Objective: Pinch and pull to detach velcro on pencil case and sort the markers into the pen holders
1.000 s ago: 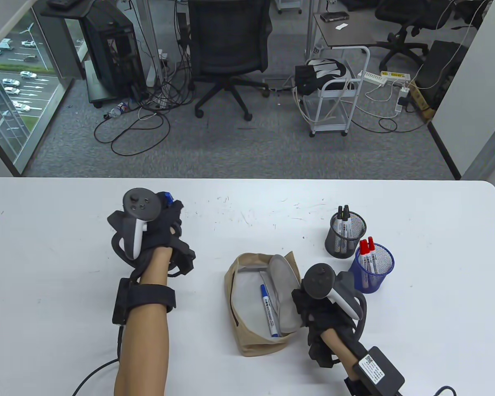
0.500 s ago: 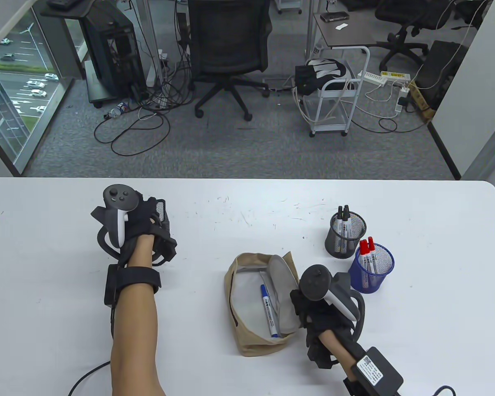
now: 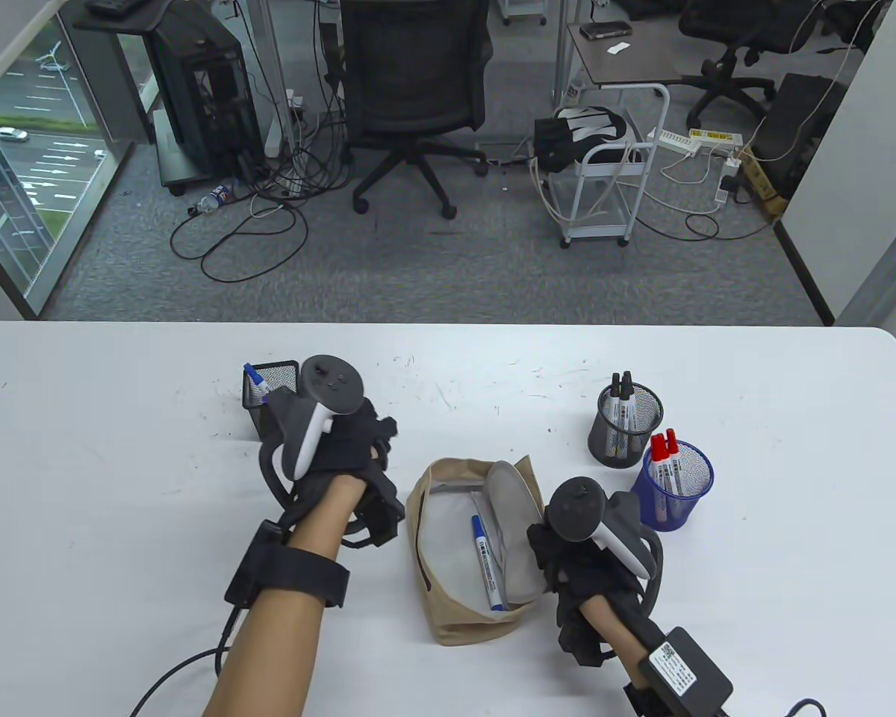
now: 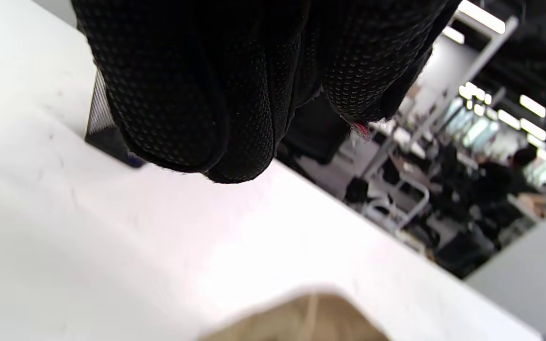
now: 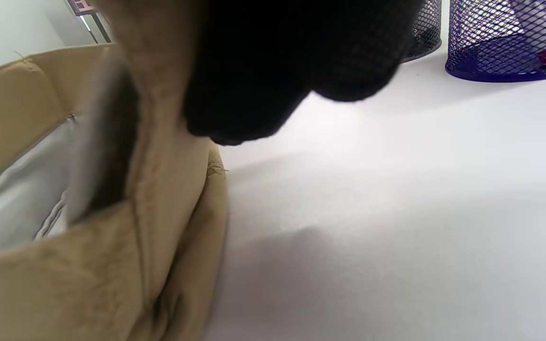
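Case [image 3: 455, 590] open, our right hand [image 3: 567, 556] pinches flap; left hand [image 3: 343, 441] empty, fingers loosely curled. Next: grab last blue marker [image 3: 487, 553].

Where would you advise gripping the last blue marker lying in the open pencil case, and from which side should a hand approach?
I would pinch the blue marker across its white barrel, near the middle, coming from above through the pencil case mouth. It lies flat on the lining, cap pointing away, with fabric walls on both sides. The left hand looks free; the right hand is at the flap.
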Available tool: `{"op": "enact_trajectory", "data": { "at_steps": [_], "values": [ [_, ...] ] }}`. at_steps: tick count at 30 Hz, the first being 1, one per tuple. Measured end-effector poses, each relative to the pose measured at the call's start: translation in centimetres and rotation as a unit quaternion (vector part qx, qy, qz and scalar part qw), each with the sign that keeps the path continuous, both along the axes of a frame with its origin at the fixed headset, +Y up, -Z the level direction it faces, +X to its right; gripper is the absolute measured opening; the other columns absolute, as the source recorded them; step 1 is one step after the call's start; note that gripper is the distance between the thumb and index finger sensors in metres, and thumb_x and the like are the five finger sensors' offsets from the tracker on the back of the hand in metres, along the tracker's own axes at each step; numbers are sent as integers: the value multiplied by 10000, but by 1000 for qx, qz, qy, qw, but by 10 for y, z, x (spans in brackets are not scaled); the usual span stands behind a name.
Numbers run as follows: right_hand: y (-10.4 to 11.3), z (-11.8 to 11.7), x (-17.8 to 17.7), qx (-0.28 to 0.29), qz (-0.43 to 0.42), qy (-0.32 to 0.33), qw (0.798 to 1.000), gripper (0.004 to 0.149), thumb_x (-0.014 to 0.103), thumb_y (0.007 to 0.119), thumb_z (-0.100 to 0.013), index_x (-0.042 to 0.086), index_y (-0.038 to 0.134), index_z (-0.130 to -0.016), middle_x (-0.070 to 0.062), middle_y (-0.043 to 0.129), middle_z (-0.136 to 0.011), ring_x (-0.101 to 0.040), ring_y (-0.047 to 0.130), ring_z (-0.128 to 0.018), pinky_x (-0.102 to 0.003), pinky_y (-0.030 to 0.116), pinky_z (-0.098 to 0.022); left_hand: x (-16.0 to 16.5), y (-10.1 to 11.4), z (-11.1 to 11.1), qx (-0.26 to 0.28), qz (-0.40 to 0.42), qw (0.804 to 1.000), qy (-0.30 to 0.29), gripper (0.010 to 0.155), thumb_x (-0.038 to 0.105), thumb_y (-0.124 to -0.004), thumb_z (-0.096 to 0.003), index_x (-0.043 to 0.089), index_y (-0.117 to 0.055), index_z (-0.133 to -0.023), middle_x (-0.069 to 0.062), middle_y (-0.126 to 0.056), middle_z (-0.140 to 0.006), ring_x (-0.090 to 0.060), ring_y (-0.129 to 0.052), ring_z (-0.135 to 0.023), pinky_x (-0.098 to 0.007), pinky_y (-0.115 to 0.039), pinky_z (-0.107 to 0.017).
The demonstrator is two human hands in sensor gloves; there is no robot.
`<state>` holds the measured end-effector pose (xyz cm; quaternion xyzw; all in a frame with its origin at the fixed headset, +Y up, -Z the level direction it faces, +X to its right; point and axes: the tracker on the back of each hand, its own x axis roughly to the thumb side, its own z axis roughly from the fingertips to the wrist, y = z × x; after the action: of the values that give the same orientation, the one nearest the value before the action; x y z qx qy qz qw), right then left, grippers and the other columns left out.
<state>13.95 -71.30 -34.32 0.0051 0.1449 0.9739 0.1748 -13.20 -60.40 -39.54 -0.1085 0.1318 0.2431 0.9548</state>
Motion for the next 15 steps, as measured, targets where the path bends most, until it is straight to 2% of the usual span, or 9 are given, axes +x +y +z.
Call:
{"op": "enact_trajectory", "data": {
  "at_steps": [4, 8, 12, 15],
  "values": [
    [0, 0, 0, 0, -1, 0, 1000, 510, 335, 851, -498, -26, 838, -857, -105, 1057, -511, -140, 1034, -175, -289, 879, -141, 43, -20, 5, -78, 0, 995, -56, 599, 407, -945, -448, 65, -878, -935, -153, -1075, -784, -259, -1170, -547, -301, -1046, -314],
    [-1, 0, 2, -4, -5, -2, 1000, 510, 336, 849, -499, -27, 837, -858, -106, 1057, -513, -140, 1035, -176, -289, 879, -141, 82, -59, 3, -164, -31, 982, -89, 615, 407, -945, -450, 49, -866, -944, -163, -1066, -794, -270, -1164, -560, -304, -1047, -323],
    [-1, -1, 3, -4, -7, -2, 1000, 510, 336, 848, -500, -28, 837, -858, -106, 1057, -511, -140, 1034, -176, -289, 879, -141, 104, -97, -7, -215, -86, 969, -86, 634, 419, -944, -449, 44, -857, -953, -168, -1057, -807, -276, -1155, -577, -311, -1041, -334],
    [-1, -1, 3, -5, -8, -1, 1000, 510, 337, 849, -499, -26, 837, -858, -106, 1056, -513, -140, 1035, -175, -289, 879, -142, 115, -124, -17, -243, -139, 957, -76, 668, 483, -910, -456, 36, -860, -950, -168, -1060, -803, -282, -1150, -577, -317, -1036, -334]
  ]
}}
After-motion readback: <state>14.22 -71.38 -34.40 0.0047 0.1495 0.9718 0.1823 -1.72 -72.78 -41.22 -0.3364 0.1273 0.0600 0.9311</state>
